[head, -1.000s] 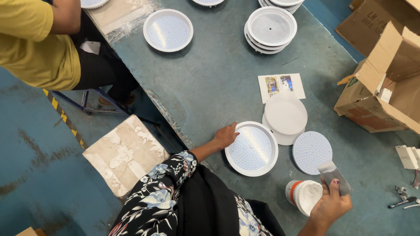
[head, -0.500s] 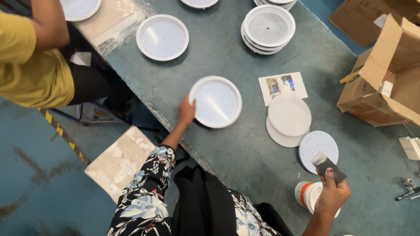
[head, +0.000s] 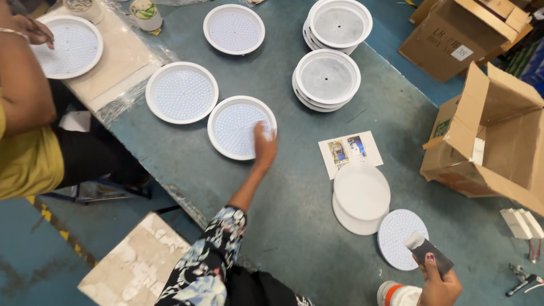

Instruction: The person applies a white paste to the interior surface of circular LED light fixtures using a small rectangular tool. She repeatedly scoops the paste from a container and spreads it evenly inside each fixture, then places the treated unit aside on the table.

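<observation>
Presently, findings run from the hands outward.

Left hand: left hand (head: 264, 145) lies flat, palm down and fingers loosely together, on the near right rim of a round white tray (head: 242, 127); it presses and grips nothing.
Left arm: stretched well forward and to the left across the table (head: 283, 226), floral sleeve (head: 207, 263) at the elbow.
Tray position: up and left of the hand, under the fingertips, flat on the table with its dotted face up; being round, it has no long axis.
Nearer hand: the left, in contact; the right is well apart.
Right hand: right hand (head: 437, 283) is closed round a small dark block (head: 430, 256) with a pale end, held near the body at the lower right.
Beside right hand: a loose dotted disc (head: 398, 238) just under the block, a red and white tub (head: 398, 296) at the frame edge.
Between the hands: two stacked plain white covers (head: 360, 197) and a printed card (head: 349, 153).
Further out: a second tray (head: 182, 92) just beside the touched one, stacks of grey-centred pans (head: 327, 79), an open cardboard box (head: 498, 136).
Other person: an arm in a yellow sleeve (head: 25, 153) works at the far left.
</observation>
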